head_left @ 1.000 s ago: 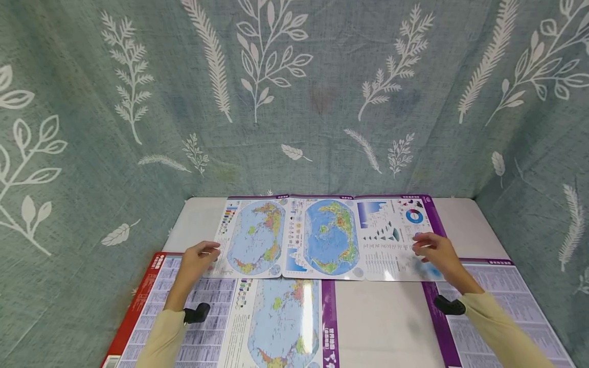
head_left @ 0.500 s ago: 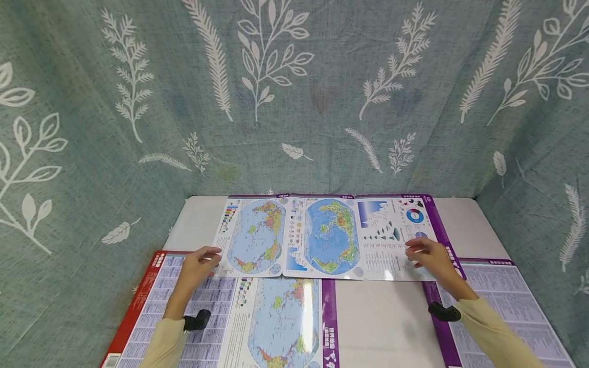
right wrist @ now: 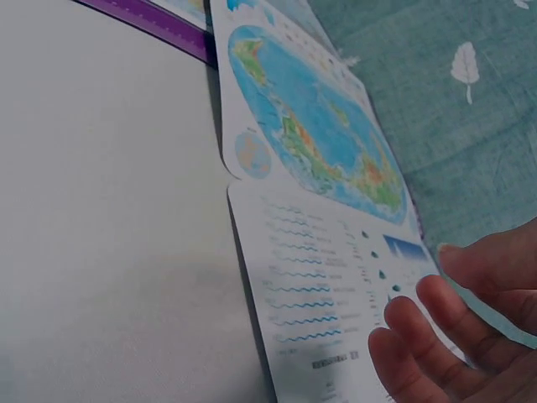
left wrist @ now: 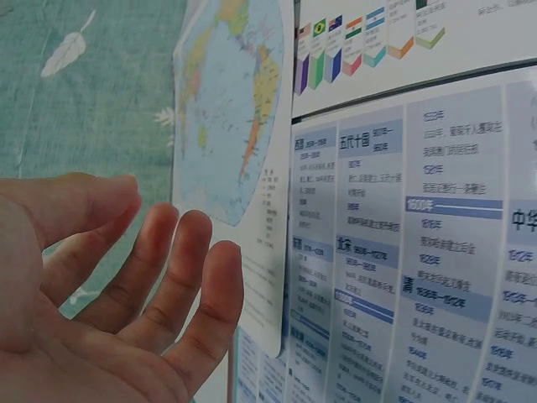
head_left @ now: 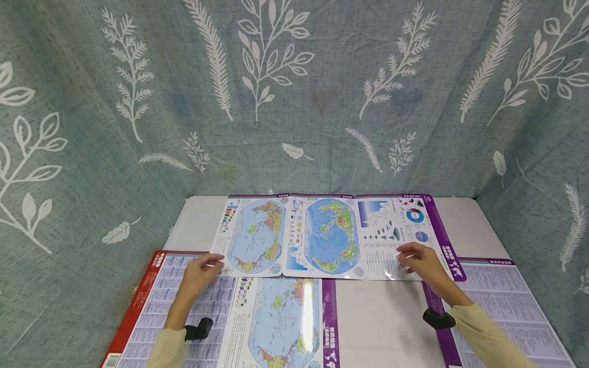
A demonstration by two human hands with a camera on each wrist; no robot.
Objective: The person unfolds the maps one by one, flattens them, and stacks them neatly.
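A three-panel fold-out world map (head_left: 325, 235) with a purple edge lies spread at the far side of the table. Over its lower left corner is my left hand (head_left: 201, 270), fingers loosely bent and nothing in them. The left wrist view shows that hand (left wrist: 143, 319) with its fingers apart from the sheets. My right hand (head_left: 424, 263) hovers above the right panel, which carries charts. In the right wrist view, nothing lies between the thumb and fingers of this hand (right wrist: 457, 340). Whether any fingertip touches the map cannot be told.
A red-edged timeline chart (head_left: 154, 306) lies at the left, partly under the fold-out. Beside it is another world map (head_left: 282, 312) with light glare. A purple-edged text sheet (head_left: 501, 306) lies at the right. White table (head_left: 379, 317) shows between them; a leaf-patterned curtain (head_left: 317, 102) hangs behind.
My right hand has moved left and nearer to me, uncovering the map's lower right corner. The left hand has shifted slightly toward me. The fold-out map stays in place.
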